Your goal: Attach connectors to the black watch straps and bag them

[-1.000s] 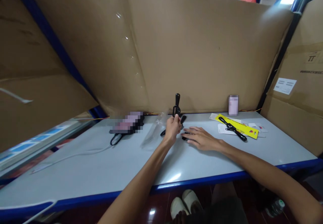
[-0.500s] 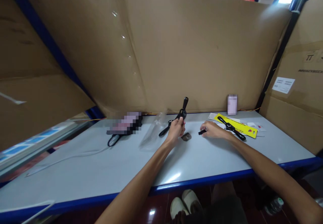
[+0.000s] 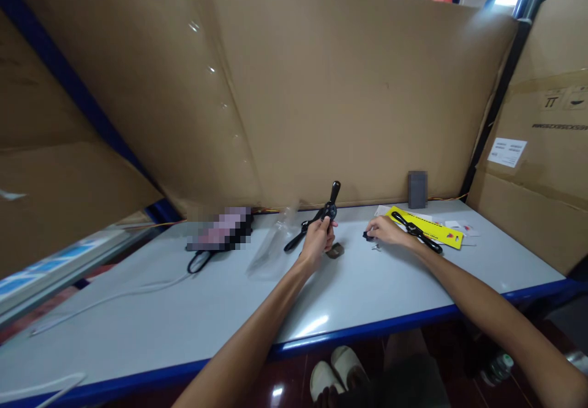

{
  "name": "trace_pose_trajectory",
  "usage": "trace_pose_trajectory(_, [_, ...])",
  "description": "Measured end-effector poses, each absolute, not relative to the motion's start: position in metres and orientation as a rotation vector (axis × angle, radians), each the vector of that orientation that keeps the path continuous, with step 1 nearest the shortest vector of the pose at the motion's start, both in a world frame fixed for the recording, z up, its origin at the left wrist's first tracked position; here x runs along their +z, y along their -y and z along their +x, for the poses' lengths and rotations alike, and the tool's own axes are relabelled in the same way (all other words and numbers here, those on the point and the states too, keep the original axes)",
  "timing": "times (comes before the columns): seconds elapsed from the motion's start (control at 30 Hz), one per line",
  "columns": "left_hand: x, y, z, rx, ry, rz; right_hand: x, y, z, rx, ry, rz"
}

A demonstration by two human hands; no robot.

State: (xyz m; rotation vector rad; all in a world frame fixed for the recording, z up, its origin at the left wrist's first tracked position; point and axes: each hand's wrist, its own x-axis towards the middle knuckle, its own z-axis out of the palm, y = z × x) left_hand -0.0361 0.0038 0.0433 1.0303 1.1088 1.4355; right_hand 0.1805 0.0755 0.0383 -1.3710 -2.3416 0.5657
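My left hand (image 3: 319,236) is closed around the middle of a black spokeshave (image 3: 334,196), raised at a slant with both handles showing. Just beside that hand, a small flat metal blade (image 3: 335,250) lies on the table. Between the fingers of my right hand (image 3: 384,229) is a small black cap piece (image 3: 367,235), held low over the tabletop; its far side is hidden. A few tiny metal screws (image 3: 376,247) lie below the right hand. Right of it, a second black spokeshave (image 3: 417,231) rests across a yellow packaging card (image 3: 441,233).
A clear plastic bag (image 3: 271,249) lies left of my left hand. Farther left are a blurred-out device with a black strap loop (image 3: 198,261) and a white cable (image 3: 114,298). A dark phone (image 3: 418,189) leans against the cardboard wall (image 3: 321,89). The table's blue edge (image 3: 358,332) runs nearest me.
The small screws now show below my right hand, which has turned the black cap piece slightly. The phone's screen has gone dark. My left hand keeps its grip on the spokeshave.
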Motion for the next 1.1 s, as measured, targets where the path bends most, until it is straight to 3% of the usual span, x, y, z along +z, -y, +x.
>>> trace_pose_trajectory(0.13, [0.046,-0.007,-0.038,1.555,-1.172,0.986,0.039,-0.061,0.17,0.209,2.344,-1.373])
trace_pose_trajectory(0.47, [0.05,-0.008,-0.04,1.675,-1.166,0.887,0.055,-0.007,0.092,0.165,2.562,-1.438])
trace_pose_trajectory(0.77, [0.044,-0.009,-0.039,1.614,-1.137,1.021,0.042,-0.043,0.101,0.904,2.214,-1.468])
trace_pose_trajectory(0.97, [0.042,-0.006,-0.036,1.53,-1.145,1.055,0.056,-0.059,0.137,1.371,1.581,-1.062])
trace_pose_trajectory(1.1, [0.04,-0.002,-0.031,1.451,-1.159,1.122,0.071,-0.059,0.144,1.512,1.471,-0.886])
